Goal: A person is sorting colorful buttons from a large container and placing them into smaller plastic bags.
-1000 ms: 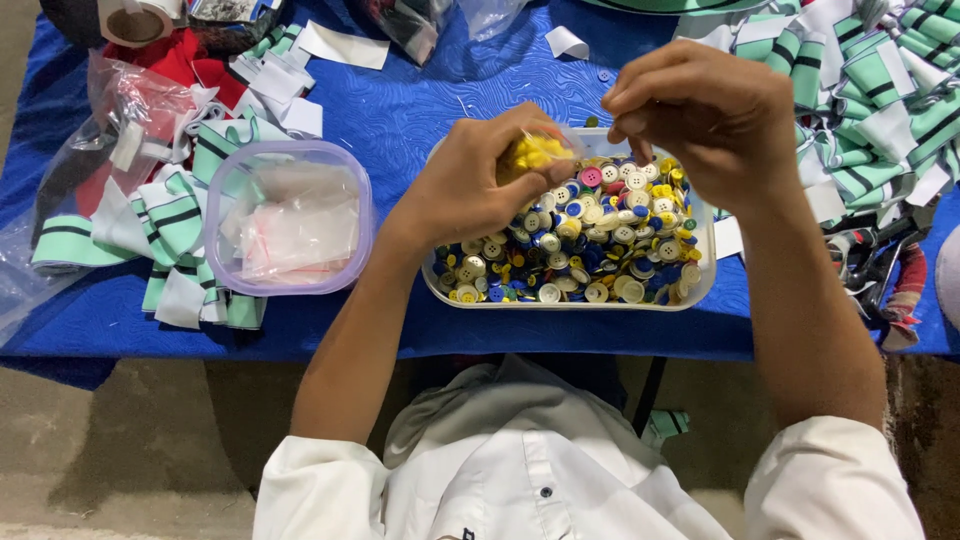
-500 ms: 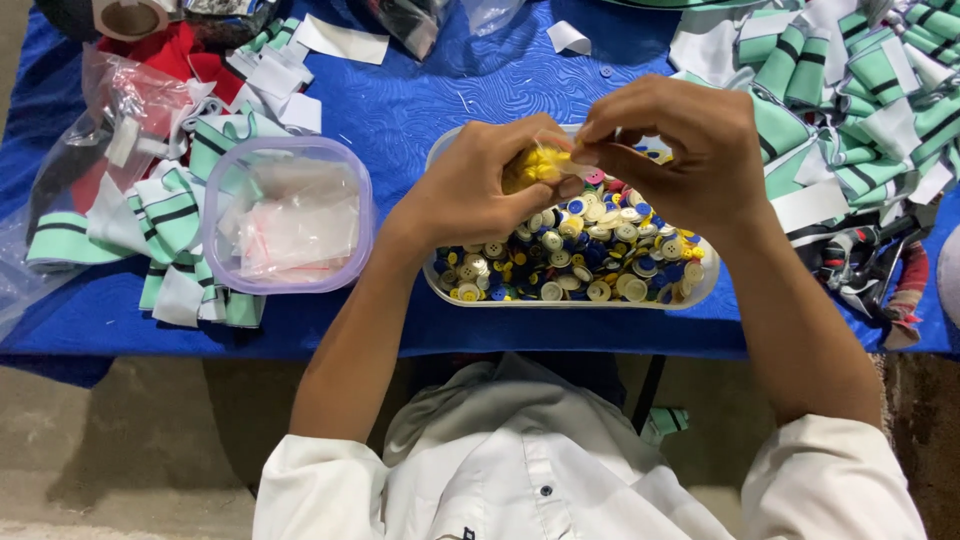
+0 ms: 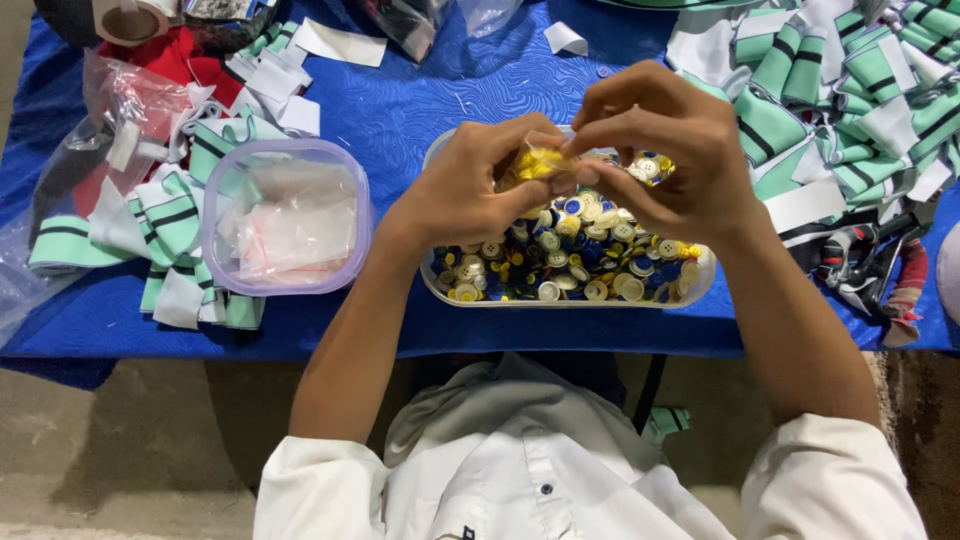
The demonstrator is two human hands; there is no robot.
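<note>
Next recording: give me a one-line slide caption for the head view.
Left hand and right hand pinch a small yellow bundle above a clear plastic tray of mixed buttons on a blue tablecloth.

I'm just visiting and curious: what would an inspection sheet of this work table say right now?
Surface: blue cloth covers the table.
Job's things: clear tray full of mixed buttons; small yellow bundle pinched above it.
Clutter: lidded tub of small bags; green striped fabric pieces; tape roll; scissors.
Grippers: left hand and right hand both grip the yellow bundle.
Cables: nothing seen.
Surroundings: concrete floor below.
</note>
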